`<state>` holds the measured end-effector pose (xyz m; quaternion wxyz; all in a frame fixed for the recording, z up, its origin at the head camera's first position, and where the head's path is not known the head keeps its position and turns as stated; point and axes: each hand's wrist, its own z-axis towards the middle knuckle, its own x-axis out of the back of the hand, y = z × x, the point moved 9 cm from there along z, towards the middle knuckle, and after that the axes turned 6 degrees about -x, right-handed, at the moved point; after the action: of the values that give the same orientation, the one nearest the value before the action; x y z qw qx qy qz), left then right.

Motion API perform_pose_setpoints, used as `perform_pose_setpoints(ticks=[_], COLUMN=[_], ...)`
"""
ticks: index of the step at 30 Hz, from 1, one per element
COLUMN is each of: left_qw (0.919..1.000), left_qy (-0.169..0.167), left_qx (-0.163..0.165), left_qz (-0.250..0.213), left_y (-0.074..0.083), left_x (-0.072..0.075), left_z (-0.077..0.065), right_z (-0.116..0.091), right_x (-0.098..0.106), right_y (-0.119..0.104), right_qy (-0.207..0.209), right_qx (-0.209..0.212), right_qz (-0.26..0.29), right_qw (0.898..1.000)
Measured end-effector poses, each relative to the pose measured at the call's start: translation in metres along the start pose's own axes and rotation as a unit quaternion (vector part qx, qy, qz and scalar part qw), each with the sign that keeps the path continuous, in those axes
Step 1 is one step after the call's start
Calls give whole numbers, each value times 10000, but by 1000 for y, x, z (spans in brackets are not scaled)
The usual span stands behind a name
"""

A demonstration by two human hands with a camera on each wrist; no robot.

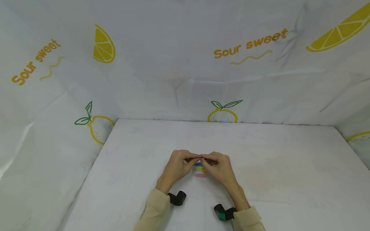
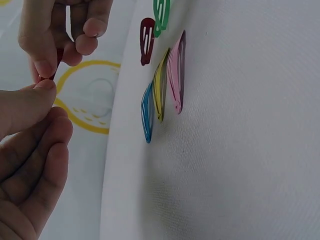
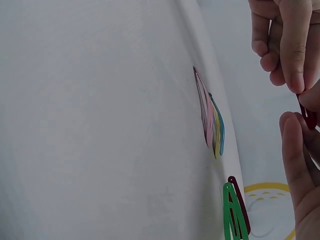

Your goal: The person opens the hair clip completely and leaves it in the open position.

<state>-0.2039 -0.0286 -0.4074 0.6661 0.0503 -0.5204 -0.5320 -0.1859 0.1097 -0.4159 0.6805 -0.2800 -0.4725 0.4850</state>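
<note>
Between both hands, raised over the table, is a small dark red snap hair clip [image 3: 311, 119]. My left hand [image 1: 177, 165] pinches one end with thumb and fingertips, and my right hand [image 1: 222, 168] pinches the other; their fingertips nearly meet. Much of the clip is covered by fingers. Below the hands, a blue hair clip [image 2: 146, 115], a yellow one [image 2: 159, 90] and a pink one [image 2: 175, 80] lie side by side on the white cloth. Beyond them in the left wrist view are a green clip [image 2: 161, 15] and a second dark red clip [image 2: 146, 42].
The white table [image 1: 130, 179] runs back to a pale curtain [image 1: 162, 64] printed with lemons and lettering. Black wrist-worn devices [image 1: 180, 198] stick out inward from both sleeves [image 1: 157, 205], low over the near part of the table.
</note>
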Motion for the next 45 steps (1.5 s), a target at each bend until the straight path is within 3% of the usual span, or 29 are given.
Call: perform_pose_setpoints(ticks=[13, 28, 45], left_qw=[9995, 9993, 9994], left_qy=[141, 223, 222], left_qx=[-265, -302, -207], left_qz=[-6, 89, 192], left_y=[10, 10, 8], left_x=[-1, 0, -1], left_z=[-4, -3, -5], right_z=[-8, -8, -8], right_x=[3, 4, 0], right_y=[3, 6, 13], right_qy=[463, 304, 179], right_qx=[-51, -264, -635], right_qz=[53, 492, 425], right_qw=[9989, 9980, 9969])
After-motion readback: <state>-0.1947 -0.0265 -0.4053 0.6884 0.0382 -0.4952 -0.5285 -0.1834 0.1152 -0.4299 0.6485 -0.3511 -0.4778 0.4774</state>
